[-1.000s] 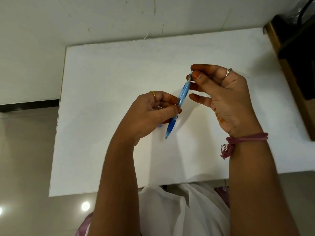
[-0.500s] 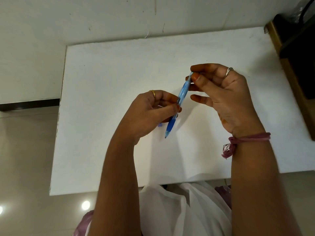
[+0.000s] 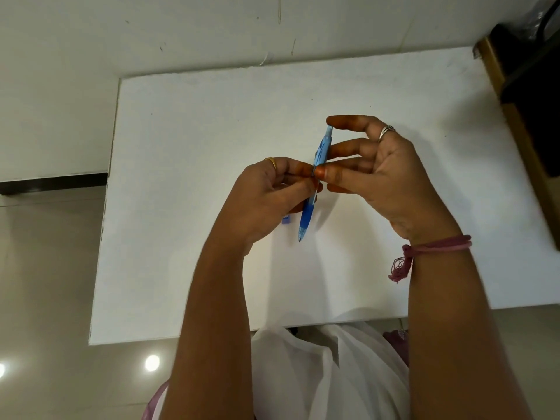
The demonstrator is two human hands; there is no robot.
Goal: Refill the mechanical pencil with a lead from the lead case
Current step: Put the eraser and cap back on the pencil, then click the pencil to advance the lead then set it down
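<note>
A blue mechanical pencil (image 3: 315, 180) is held nearly upright above the white table (image 3: 188, 140), tip pointing toward me. My left hand (image 3: 266, 195) grips its barrel around the middle. My right hand (image 3: 375, 171) touches it too: the index fingertip rests on the top end and the thumb presses the barrel beside my left fingers. A small blue lead case (image 3: 286, 220) lies on the table, mostly hidden under my left hand. No lead is visible.
A dark object on a wooden unit (image 3: 527, 110) stands along the table's right edge. The wall rises behind the table's far edge. White cloth (image 3: 327, 374) lies over my lap below the near edge, and glossy floor is on the left.
My right hand has spread: the thumb slid down to the pencil's middle while the index finger stays on the top end. The pencil stands slightly more upright. My left hand keeps its grip.
</note>
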